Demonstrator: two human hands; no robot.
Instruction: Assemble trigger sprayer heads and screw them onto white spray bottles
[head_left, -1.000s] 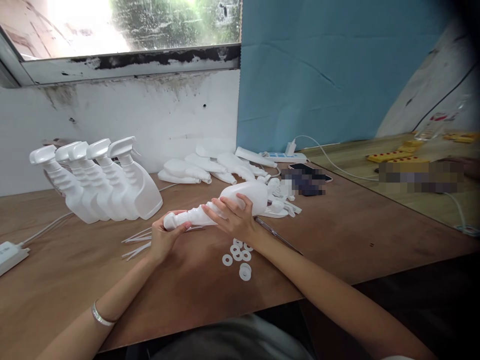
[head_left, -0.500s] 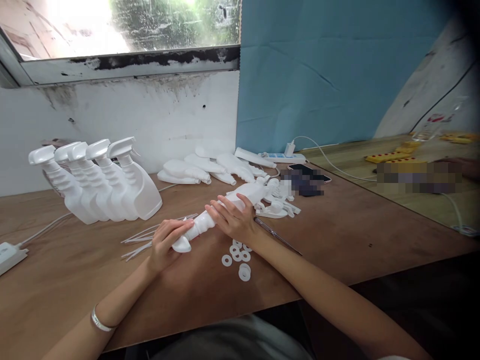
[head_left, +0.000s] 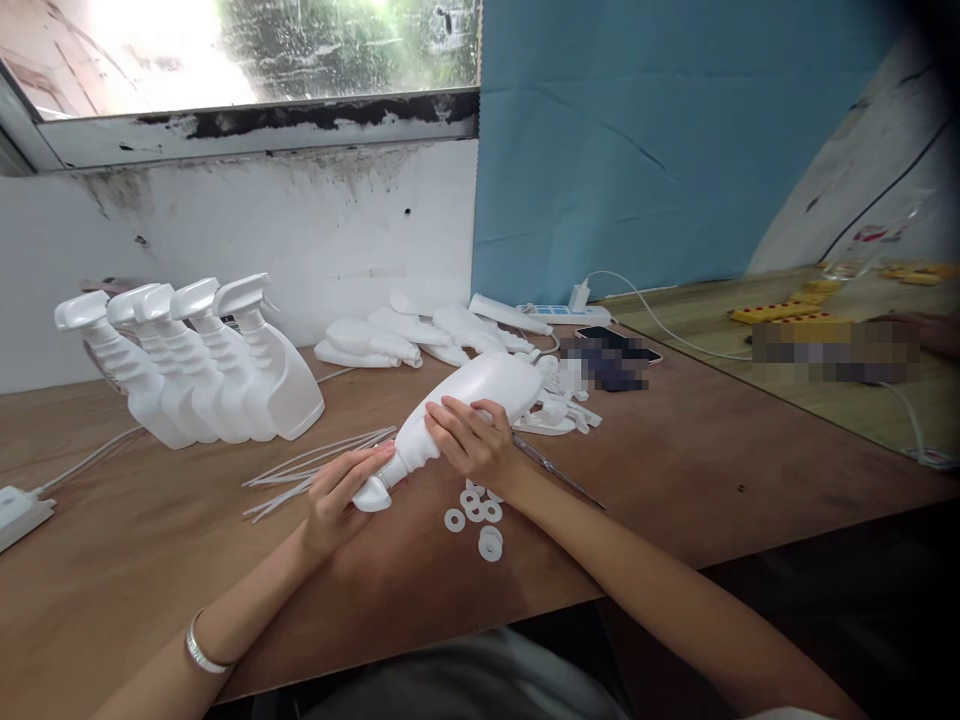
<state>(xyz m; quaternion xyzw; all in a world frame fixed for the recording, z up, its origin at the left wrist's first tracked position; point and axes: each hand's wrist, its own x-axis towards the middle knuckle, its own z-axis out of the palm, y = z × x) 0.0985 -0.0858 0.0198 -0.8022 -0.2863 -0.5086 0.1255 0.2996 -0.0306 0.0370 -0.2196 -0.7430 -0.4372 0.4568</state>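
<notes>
A white spray bottle (head_left: 480, 385) lies tilted across both my hands above the table, its base toward the far right. My left hand (head_left: 345, 490) grips the white trigger spray head (head_left: 373, 494) at the bottle's neck. My right hand (head_left: 474, 440) is wrapped round the bottle's body. Under my right hand several white ring washers (head_left: 474, 508) lie on the table. Thin white dip tubes (head_left: 300, 475) are beside my left hand. A slim metal tool (head_left: 559, 470), perhaps tweezers or scissors, lies past my right wrist.
Several spray bottles with heads (head_left: 202, 365) stand in a row at the left. Headless white bottles (head_left: 367, 340) are heaped at the back, with loose white trigger parts (head_left: 559, 408) nearby. A phone (head_left: 619, 344), a power strip (head_left: 566, 315) and cables lie behind.
The bottle has rotated about its length, so its broad side now shows. Both hands keep hold of it and have shifted slightly; the spray head has moved a little right.
</notes>
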